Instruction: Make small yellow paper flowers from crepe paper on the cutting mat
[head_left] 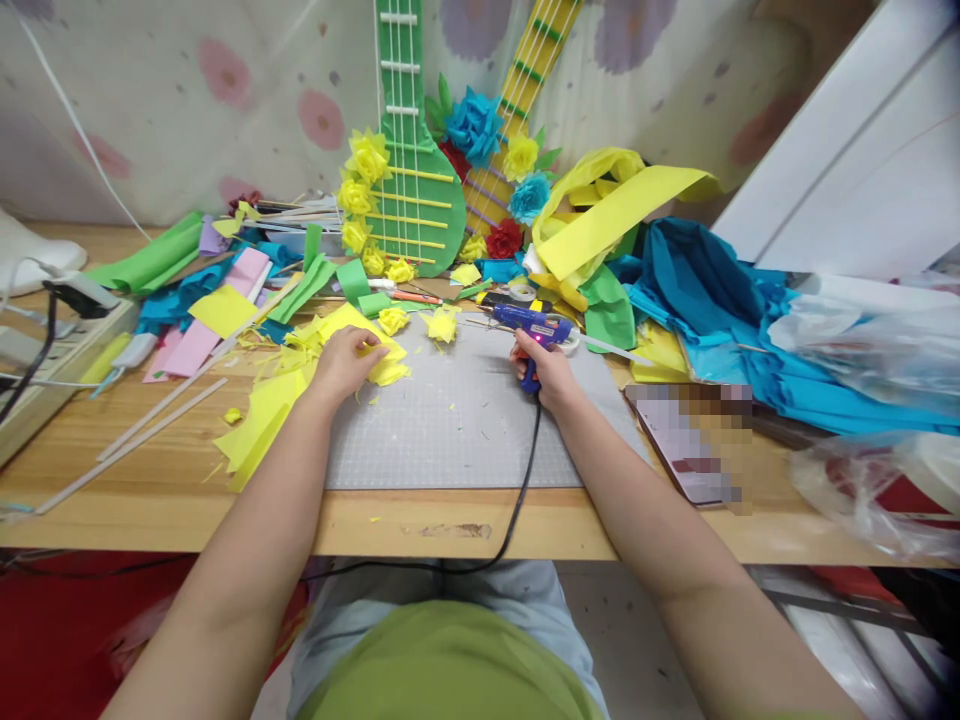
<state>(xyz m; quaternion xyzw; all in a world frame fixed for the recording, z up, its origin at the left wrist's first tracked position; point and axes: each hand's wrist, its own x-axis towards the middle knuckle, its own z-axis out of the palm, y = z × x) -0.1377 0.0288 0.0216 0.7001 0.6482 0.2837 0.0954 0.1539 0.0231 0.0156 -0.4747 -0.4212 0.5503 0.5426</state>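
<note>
My right hand [546, 372] is wrapped around the handle of a blue hot glue gun [536, 325], its nozzle toward the left. A small light glows on the gun, a pale glue stick [619, 350] sticks out behind, and a black cord [534, 450] drops from the handle. My left hand [346, 365] rests at a pile of yellow crepe paper [270, 405]. Its fingers are curled with thumb and forefinger close together; whatever is between them is hidden. Two small yellow paper flowers, one [393, 320] by my left fingers and another [441, 324] farther right, lie near the grey cutting mat [450, 430].
Behind stand a green paper guitar [420, 200] and a yellow one [517, 90], decorated with paper flowers. Blue crepe paper [697, 270] and a phone [675, 440] lie right. White strips [161, 405] and a power strip [67, 350] are left.
</note>
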